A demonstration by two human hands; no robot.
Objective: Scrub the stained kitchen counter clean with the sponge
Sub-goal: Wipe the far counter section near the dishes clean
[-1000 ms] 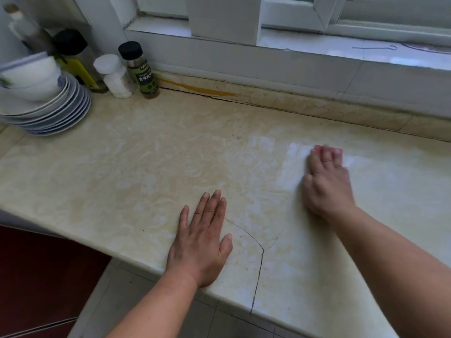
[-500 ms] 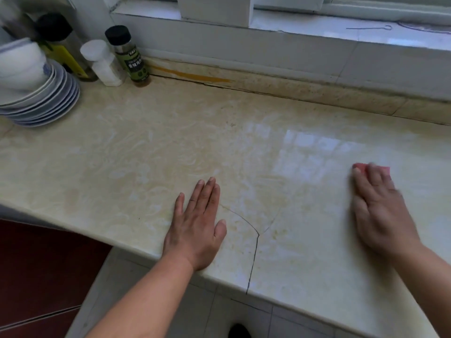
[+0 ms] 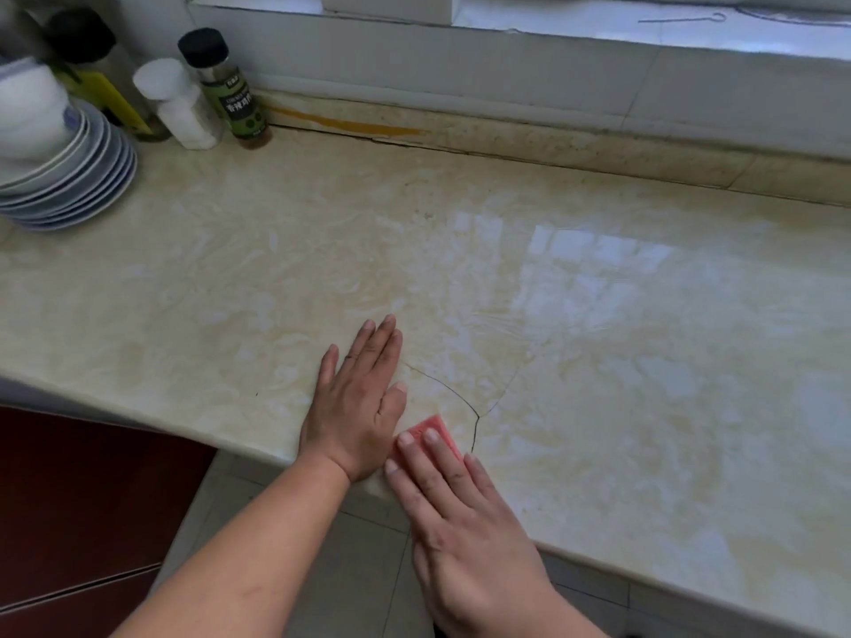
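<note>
The cream marble counter [image 3: 230, 278] fills the view, wet and shiny on its right part, with a thin crack near the front edge. My left hand [image 3: 359, 402] lies flat on the counter by that edge, fingers straight. A pink sponge [image 3: 433, 430] sits right beside it, at the crack. My right hand [image 3: 465, 527] presses the sponge down with straight fingers; most of the sponge is hidden under them.
A stack of plates with bowls [image 3: 60, 172] stands at the far left. Behind it are a yellow-labelled bottle [image 3: 101, 94], a white shaker [image 3: 179, 103] and a spice jar [image 3: 230, 89]. A stained backsplash strip [image 3: 506, 131] runs below the window sill.
My right hand has swept the sponge from the right side of the counter back to the front edge, beside my left hand. The left hand stayed flat in place.
</note>
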